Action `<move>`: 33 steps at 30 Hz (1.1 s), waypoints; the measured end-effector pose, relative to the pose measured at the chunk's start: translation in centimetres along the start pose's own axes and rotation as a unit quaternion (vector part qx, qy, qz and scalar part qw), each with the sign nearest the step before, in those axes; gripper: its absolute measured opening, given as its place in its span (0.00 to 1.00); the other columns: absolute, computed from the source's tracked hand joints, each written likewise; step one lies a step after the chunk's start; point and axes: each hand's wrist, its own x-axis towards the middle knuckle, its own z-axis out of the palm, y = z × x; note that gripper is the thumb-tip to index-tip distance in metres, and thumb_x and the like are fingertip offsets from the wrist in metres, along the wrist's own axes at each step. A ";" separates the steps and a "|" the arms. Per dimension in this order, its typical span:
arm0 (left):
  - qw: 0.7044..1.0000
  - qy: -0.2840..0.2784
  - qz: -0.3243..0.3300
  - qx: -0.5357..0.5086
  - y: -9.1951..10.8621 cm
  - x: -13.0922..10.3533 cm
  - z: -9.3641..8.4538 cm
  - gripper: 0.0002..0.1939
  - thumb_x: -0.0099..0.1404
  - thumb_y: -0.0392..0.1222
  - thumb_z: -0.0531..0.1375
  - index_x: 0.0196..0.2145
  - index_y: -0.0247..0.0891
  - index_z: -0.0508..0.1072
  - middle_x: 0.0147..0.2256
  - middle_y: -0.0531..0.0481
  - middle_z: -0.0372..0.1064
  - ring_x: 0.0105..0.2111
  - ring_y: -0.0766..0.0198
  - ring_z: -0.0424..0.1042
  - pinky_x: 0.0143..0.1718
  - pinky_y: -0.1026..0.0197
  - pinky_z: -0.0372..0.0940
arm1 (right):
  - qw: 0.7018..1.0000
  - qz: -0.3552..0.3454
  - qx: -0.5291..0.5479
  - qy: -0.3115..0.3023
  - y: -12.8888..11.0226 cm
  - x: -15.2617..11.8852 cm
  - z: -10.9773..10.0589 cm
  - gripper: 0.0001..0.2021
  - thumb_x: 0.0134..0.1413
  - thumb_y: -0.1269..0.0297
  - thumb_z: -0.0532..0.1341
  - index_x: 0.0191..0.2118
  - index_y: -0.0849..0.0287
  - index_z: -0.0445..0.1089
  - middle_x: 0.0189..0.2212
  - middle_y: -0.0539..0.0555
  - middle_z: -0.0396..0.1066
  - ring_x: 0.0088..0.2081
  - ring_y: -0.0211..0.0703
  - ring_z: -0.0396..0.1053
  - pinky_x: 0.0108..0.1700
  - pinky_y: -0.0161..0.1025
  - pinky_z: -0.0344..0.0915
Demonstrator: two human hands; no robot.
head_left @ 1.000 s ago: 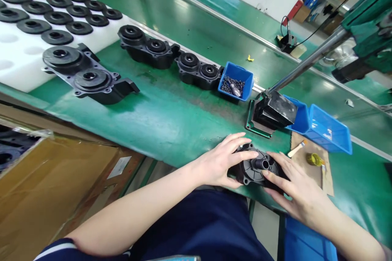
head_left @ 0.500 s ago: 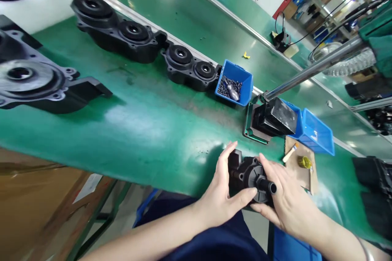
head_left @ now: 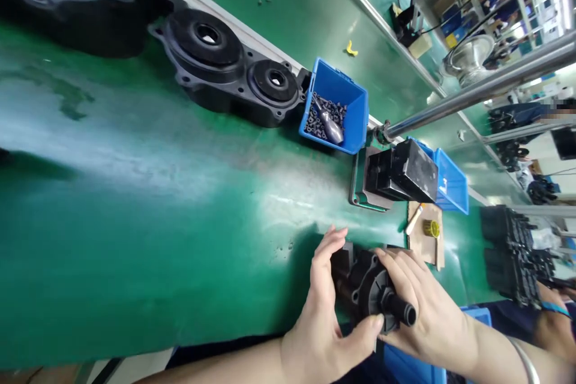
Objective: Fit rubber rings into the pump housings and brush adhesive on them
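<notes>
Between my two hands is a black plastic pump-like part (head_left: 365, 281) with a round ribbed face and a short pipe stub pointing toward the lower right. My left hand (head_left: 317, 327) is on its left side, the thumb pressed to the ribbed face and the fingers along the far side. On the other side my right hand (head_left: 429, 306) wraps over the part, fingers behind the pipe stub; its thumb is mostly hidden. Beyond the hands stands a black block-shaped fixture (head_left: 400, 171) on a green-edged base.
A blue bin (head_left: 339, 81) holds small dark pieces and a shiny-handled tool. Black double-ring housings (head_left: 229, 66) line the table's back edge. A brush (head_left: 414, 219) and yellow jar (head_left: 431, 228) rest on cardboard (head_left: 420, 246). Another person's arm (head_left: 551, 318) shows at right.
The view has turned and moved closer, so the housings and bin look larger and sit further left. Both hands keep hold of the black part; my right-hand fingers appear further over it.
</notes>
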 end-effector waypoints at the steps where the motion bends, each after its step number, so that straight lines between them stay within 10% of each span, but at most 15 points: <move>1: 1.000 -0.003 -0.001 0.002 0.0 0.0 -0.1 0.42 0.68 0.50 0.62 0.69 0.50 0.40 0.72 0.41 0.38 0.74 0.38 0.32 0.71 0.24 0.41 | 1.000 -0.002 0.004 -0.001 0.1 0.1 -0.1 0.42 0.71 0.49 0.50 0.71 0.84 0.41 0.50 0.76 0.71 0.50 0.66 0.68 0.49 0.60 0.69; 33: 1.000 0.023 -0.003 0.013 -0.4 0.1 0.2 0.41 0.66 0.44 0.62 0.69 0.45 0.44 0.67 0.34 0.46 0.72 0.35 0.41 0.67 0.26 0.52 | 0.994 0.051 0.099 0.008 -0.1 0.4 0.4 0.32 0.68 0.59 0.52 0.69 0.78 0.48 0.51 0.73 0.69 0.52 0.62 0.68 0.50 0.57 0.68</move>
